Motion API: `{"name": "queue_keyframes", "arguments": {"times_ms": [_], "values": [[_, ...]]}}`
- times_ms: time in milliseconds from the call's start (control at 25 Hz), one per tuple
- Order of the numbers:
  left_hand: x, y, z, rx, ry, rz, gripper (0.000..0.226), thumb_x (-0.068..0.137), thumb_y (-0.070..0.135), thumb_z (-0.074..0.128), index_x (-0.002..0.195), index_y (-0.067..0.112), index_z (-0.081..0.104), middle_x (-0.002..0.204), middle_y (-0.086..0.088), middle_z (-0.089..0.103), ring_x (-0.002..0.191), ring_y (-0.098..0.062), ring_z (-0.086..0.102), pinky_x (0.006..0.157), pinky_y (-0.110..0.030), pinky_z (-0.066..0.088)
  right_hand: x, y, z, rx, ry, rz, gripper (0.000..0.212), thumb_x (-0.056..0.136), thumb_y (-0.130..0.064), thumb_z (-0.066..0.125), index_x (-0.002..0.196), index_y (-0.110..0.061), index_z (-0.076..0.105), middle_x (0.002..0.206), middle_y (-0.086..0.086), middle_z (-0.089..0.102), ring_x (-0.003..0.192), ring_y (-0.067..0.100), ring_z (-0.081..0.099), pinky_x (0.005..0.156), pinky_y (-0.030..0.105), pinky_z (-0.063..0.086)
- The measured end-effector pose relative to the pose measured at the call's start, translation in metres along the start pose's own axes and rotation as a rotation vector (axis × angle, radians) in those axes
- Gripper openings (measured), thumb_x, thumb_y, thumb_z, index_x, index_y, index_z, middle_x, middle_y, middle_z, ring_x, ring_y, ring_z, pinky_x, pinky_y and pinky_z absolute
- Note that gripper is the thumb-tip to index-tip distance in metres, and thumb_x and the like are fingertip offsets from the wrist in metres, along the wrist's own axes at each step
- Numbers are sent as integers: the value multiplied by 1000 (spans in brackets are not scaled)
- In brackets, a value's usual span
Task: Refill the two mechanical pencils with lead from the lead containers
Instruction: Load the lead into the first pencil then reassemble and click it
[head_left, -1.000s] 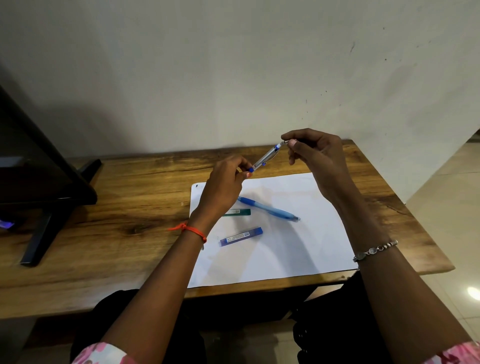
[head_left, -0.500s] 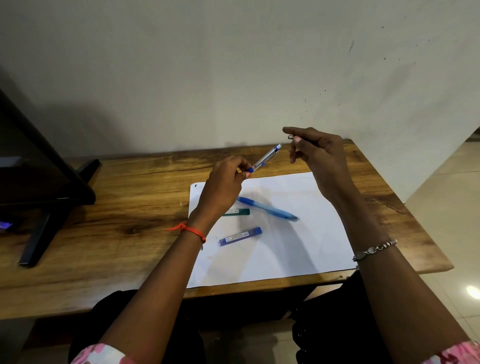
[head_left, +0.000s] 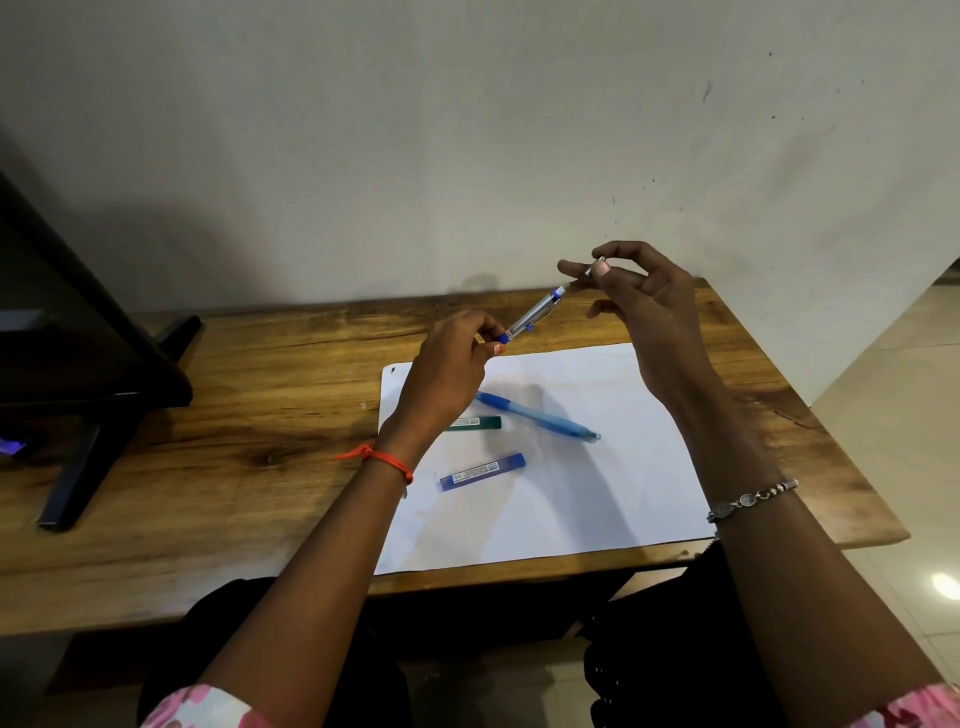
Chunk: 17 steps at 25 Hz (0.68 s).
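The left hand (head_left: 452, 364) curls its fingertips round the blue lower end of a slim silver mechanical pencil (head_left: 535, 312). Its barrel is smooth and shiny, with a metal clip, a blue band and a white top, and it slants up to the right above the tabletop (head_left: 234, 441). The right hand (head_left: 649, 317) pinches a tiny metal cap (head_left: 597, 265) between thumb and forefinger, its other fingers loosely spread. The cap appears to sit just off the pencil's white end.

The tabletop is varnished wood with dark, streaky grain and a rough right edge. On it lies a flat white paper sheet (head_left: 597, 493). A translucent blue mechanical pencil (head_left: 537, 417) with a darker grip lies slantwise on the sheet. Beside it are a flat green lead container (head_left: 475, 422), partly hidden by the left wrist, and a flat blue lead container (head_left: 483, 471) with a pale label. An orange thread (head_left: 382, 460) circles the left wrist and a silver chain bracelet (head_left: 753, 499) circles the right. A black angular stand (head_left: 104, 415) stands at the left.

A second ago the cap sat on the pencil's end. It has since come away, and the right hand has lifted higher and opened its spare fingers. The items on the paper have not moved.
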<state>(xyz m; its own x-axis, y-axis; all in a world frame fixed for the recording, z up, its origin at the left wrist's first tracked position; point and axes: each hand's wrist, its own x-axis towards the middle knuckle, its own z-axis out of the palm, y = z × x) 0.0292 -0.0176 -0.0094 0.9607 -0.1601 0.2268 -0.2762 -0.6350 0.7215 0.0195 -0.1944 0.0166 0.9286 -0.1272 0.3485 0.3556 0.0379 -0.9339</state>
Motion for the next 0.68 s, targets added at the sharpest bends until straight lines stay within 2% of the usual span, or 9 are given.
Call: {"name": "queue_keyframes", "arguments": {"times_ms": [160,320,440,520,600,680], "values": [[0,0,0,-11,-4,-2,12,86,6,57,96,4,64,102,-12,66,84,-15,52,73,-25,40,-1,0,2,-51,-33,-3,6,91,-10,56,95,-14,57,82,-16,74,96,11,69,65,22,50],[1,-1,0,-4,-4,-1,12,86,6,57,96,5,64,103,-12,66,84,-15,53,74,-27,43,-1,1,3,-104,-32,0,7,89,-12,59,94,-16,58,98,2,72,100,16,68,66,23,50],[1,-1,1,2,-9,-4,13,86,7,57,97,5,64,103,-12,65,85,-14,52,74,-26,42,-1,2,3,-110,-41,-2,7,88,-12,59,93,-17,58,101,2,72,100,16,68,66,22,49],[1,-1,1,8,-9,-7,14,86,7,57,98,4,64,104,-13,65,85,-14,52,74,-26,41,-2,2,3,-114,-35,-5,7,88,-12,60,93,-16,59,100,9,73,98,16,69,65,22,49],[0,0,1,12,-8,-12,14,87,7,57,98,4,64,104,-12,65,85,-14,51,73,-25,40,-2,2,2,-110,-6,-5,8,86,-10,62,92,-16,62,97,6,73,96,16,69,64,23,49],[1,-1,1,12,-8,-9,13,87,7,57,97,5,64,104,-12,65,84,-13,51,73,-25,40,-1,3,1,-88,17,-3,11,84,-8,64,90,-17,65,87,-5,75,91,16,70,62,24,49]]}}
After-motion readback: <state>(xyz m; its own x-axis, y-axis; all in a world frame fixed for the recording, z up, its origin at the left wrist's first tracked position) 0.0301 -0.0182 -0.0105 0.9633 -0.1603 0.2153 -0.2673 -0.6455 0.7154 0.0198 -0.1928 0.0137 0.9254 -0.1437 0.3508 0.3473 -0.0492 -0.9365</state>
